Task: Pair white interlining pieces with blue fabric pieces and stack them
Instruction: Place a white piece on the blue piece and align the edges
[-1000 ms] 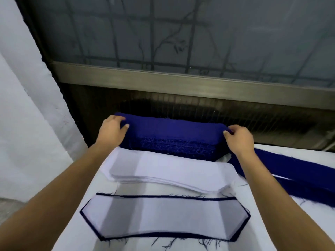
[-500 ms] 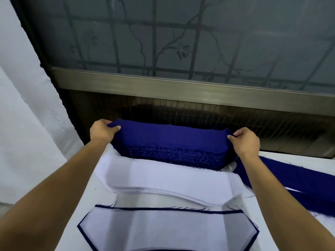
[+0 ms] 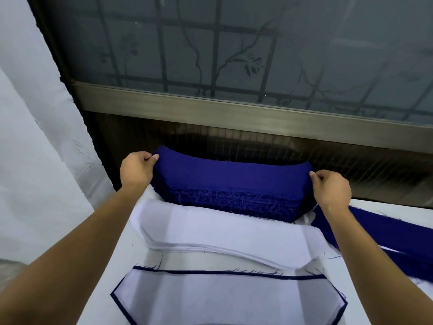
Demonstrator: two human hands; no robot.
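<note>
The top blue piece [image 3: 232,174] is pinched at its left end by the left hand [image 3: 137,171]. The blue stack [image 3: 229,201] beneath is set behind the white interlining stack [image 3: 234,231]. The right end is pinched by the right hand [image 3: 331,191].

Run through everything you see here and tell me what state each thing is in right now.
Left hand: pinches the top blue piece's left end.
Right hand: pinches its right end.
Top blue piece: on the blue stack, held at both ends.
Blue stack: piled, edges frayed.
White interlining stack: flat, untouched.
Paired piece: white on blue, flat.
Blue strips: lying at right.
</note>
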